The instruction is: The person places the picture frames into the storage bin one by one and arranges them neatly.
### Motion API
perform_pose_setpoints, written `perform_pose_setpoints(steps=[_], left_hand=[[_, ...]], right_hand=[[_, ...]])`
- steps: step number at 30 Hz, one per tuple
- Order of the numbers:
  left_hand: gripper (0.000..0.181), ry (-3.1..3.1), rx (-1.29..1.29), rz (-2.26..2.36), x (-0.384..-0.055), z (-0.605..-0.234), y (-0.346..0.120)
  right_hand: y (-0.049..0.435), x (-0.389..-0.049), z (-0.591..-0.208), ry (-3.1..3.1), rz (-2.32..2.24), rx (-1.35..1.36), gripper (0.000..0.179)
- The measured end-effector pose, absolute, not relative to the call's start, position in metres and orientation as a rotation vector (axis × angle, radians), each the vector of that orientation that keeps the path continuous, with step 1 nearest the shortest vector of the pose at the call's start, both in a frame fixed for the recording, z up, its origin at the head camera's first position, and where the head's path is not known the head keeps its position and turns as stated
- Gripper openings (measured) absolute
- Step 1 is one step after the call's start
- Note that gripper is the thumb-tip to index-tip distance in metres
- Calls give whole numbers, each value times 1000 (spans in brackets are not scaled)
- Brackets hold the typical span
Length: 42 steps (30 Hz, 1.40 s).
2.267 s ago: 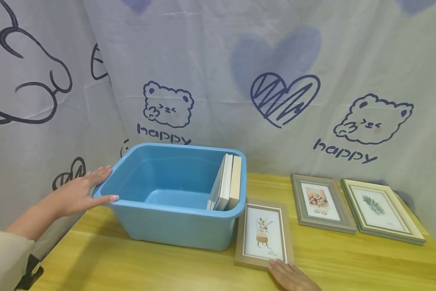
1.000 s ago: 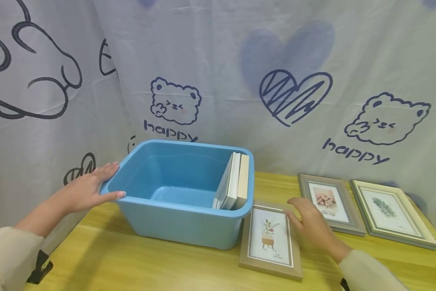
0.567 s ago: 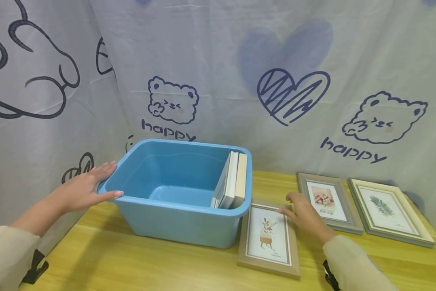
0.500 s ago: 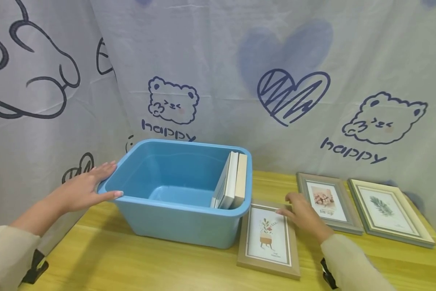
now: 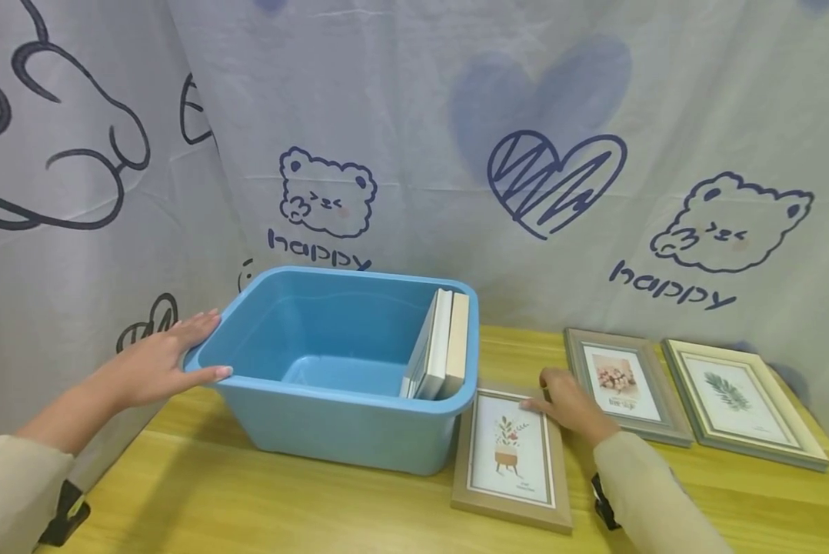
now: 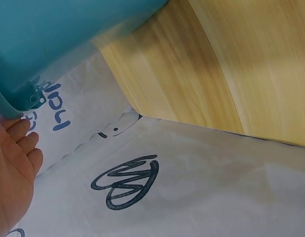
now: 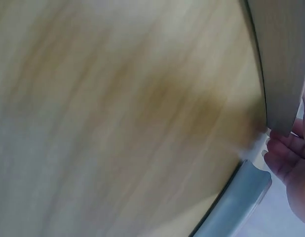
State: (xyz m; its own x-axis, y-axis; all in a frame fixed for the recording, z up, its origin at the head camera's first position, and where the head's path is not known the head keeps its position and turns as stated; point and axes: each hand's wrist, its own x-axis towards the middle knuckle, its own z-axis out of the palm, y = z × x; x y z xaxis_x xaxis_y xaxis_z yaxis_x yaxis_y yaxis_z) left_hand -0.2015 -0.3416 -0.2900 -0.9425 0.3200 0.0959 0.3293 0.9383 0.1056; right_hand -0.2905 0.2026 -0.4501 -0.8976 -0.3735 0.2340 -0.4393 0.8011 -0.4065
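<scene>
My left hand (image 5: 154, 365) holds the left rim of a blue plastic tub (image 5: 338, 431), thumb over the front corner. The left wrist view shows that hand's curled fingers (image 6: 28, 143) against the rim from outside. My right hand (image 5: 570, 404) grips the far right corner of a tan picture frame (image 5: 507, 454) with a potted-plant print. Its thumb lies on the frame's face, while the fingers curl at the edge of the frame (image 7: 283, 59) in the right wrist view. This frame lies flat beside the tub. Pale flat pieces (image 5: 442, 346), apparently frames, stand on edge inside the tub's right end.
To the right lie a grey-brown frame (image 5: 625, 385) with a flower print and a cream frame (image 5: 743, 404) with a leaf print. Everything rests on a yellow wood-grain table (image 5: 304, 508). A printed curtain (image 5: 421, 154) hangs close behind and on the left.
My right hand has gone from the frame's near edge to its far right corner, its thumb coming onto the face. The left hand has stayed on the tub's rim.
</scene>
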Motion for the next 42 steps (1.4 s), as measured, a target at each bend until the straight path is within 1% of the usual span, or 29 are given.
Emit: perform_pose_setpoints(steps=[6, 12, 16, 25, 35, 39, 42], left_hand=[[86, -3018, -502, -185, -201, -290, -343], [85, -3018, -504, -195, -201, -291, -342], [85, -3022, -503, -202, -201, -292, -342], [85, -3022, -494, -205, -200, -291, -342], [86, -3028, -499, -205, -201, -289, -342], [86, -3027, -498, -206, -201, -290, -342], [87, -3043, -480, -215, -200, -291, -342]], right_hand=[[202, -293, -447, -2909, 651, 646, 40], [200, -291, -446, -2888, 630, 639, 31], [197, -290, -447, -2882, 590, 630, 34], [198, -287, -446, -2855, 475, 623, 31], [203, -281, -417, -2872, 566, 649, 27], [207, -276, -408, -2844, 570, 659, 30], [210, -273, -402, -2835, 561, 667, 28]])
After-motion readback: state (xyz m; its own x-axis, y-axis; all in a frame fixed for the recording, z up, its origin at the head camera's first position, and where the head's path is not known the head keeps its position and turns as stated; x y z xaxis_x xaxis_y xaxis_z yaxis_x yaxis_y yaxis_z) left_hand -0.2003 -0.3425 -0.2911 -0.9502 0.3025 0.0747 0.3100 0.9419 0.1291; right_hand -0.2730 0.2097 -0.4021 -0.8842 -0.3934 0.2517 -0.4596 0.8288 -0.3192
